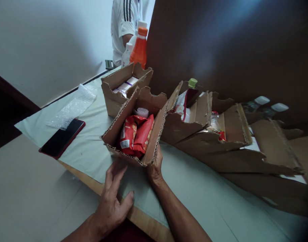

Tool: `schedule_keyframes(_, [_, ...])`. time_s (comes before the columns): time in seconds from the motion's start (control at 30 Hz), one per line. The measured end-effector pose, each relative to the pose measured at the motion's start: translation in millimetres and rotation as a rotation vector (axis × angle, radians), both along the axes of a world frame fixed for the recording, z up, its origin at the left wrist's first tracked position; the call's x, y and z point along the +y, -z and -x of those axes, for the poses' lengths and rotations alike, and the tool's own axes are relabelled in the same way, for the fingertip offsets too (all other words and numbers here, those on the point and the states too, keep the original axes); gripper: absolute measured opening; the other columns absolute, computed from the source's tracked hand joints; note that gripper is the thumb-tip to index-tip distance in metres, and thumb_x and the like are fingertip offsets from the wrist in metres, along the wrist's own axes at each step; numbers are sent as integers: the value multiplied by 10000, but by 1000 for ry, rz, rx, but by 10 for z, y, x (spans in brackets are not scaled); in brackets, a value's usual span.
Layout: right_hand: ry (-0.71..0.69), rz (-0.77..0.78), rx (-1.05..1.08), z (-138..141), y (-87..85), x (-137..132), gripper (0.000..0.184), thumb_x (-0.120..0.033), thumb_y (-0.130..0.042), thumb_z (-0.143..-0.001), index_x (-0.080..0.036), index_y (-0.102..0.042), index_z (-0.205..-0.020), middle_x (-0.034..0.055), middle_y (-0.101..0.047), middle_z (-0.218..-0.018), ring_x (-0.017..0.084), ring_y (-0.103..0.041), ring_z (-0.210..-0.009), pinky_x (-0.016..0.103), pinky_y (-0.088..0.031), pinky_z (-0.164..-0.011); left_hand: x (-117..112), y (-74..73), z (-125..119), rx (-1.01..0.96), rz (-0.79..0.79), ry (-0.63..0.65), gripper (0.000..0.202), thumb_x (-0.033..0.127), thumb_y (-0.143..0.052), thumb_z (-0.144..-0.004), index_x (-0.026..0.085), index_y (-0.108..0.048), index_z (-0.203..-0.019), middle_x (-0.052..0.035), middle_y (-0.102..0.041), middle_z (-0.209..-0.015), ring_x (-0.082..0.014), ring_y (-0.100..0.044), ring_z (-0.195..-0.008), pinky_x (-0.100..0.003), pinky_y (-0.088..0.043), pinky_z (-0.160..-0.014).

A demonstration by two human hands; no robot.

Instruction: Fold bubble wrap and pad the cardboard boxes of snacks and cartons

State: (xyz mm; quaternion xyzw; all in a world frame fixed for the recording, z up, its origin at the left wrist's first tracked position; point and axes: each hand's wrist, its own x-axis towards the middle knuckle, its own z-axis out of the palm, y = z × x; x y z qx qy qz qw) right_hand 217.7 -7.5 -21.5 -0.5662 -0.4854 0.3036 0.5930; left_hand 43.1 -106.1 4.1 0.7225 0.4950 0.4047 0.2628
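Observation:
A cardboard box with a scalloped top edge is in the middle of the view, with its open top towards me. Red snack packets lie inside it, beside a pale rolled item whose kind I cannot make out. My right hand holds the box at its near right side, fingers partly hidden behind the cardboard. Below its near left corner, my left hand is open, thumb apart and fingers stretched towards the box. Whether those fingertips touch the cardboard is unclear.
Another cardboard box with white packs stands behind. To the right runs a row of several cardboard boxes holding bottles and packets. A phone and bubble wrap lie at left. Beyond an orange bottle is a person in a white shirt.

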Motion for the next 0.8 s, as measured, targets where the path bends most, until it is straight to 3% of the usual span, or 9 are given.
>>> schedule_keyframes(0.17, [105, 95, 116, -97, 62, 76, 530, -625, -493, -952, -197, -650, -1225, 97, -730, -1212, 266, -655, -1142, 444, -486, -1029, 485, -53, -185, -70, 62, 115, 745, 153, -609, -853, 270, -378, -1551, -148, -317, -1627, -345, -304, -1548, -545, -416, -1197])
schedule_keyframes(0.33, [125, 98, 146, -132, 124, 127, 447, -580, -513, -941, -208, -649, -1149, 95, -731, -1148, 237, -665, -1047, 395, -524, -914, 1139, 85, -491, -133, 114, 177, 751, 221, -653, -808, 226, -425, -1523, -191, -236, -1658, -386, -307, -1539, -548, -487, -1118])
schedule_keyframes(0.47, [122, 90, 144, -132, 144, 129, 408, -547, -514, -938, -213, -649, -1130, 96, -723, -1157, 231, -657, -1051, 389, -518, -907, 1317, 51, -569, -76, 97, 177, 763, 249, -647, -801, 172, -409, -1522, -246, -227, -1652, -409, -325, -1523, -556, -519, -1065])
schedule_keyframes(0.53, [120, 88, 141, -136, 153, 135, 402, -536, -510, -940, -209, -650, -1126, 99, -724, -1140, 237, -656, -1051, 393, -517, -897, 1356, -112, -426, -25, -40, 122, 747, 252, -632, -831, 185, -390, -1534, -228, -230, -1662, -391, -303, -1537, -572, -448, -1136])
schedule_keyframes(0.6, [116, 85, 134, -141, 166, 146, 386, -522, -524, -932, -209, -657, -1113, 94, -729, -1118, 245, -652, -1064, 406, -509, -912, 1495, -366, -172, 32, -255, 21, 736, 236, -624, -854, 222, -375, -1547, -178, -218, -1686, -362, -251, -1563, -582, -307, -1229])
schedule_keyframes(0.7, [108, 79, 114, -147, 188, 169, 365, -505, -544, -915, -213, -667, -1096, 84, -732, -1118, 254, -642, -1096, 435, -486, -967, 1973, -782, 250, 163, -457, -112, 782, 223, -697, -788, 240, -432, -1523, -133, -181, -1712, -369, -147, -1591, -596, -160, -1268])
schedule_keyframes(0.77, [108, 74, 96, -148, 197, 185, 360, -498, -545, -908, -213, -670, -1089, 80, -734, -1120, 254, -642, -1095, 448, -473, -991, 2376, -983, 455, 269, -447, -98, 682, 250, -762, -723, 240, -597, -1385, -116, -204, -1711, -421, -103, -1588, -649, -113, -1250])
schedule_keyframes(0.8, [110, 71, 86, -147, 198, 191, 359, -495, -547, -904, -213, -670, -1088, 79, -736, -1116, 253, -645, -1083, 451, -470, -995, 2554, -1049, 525, 323, -411, -60, 539, 264, -771, -715, 227, -689, -1247, -116, -259, -1693, -450, -114, -1578, -682, -110, -1232])
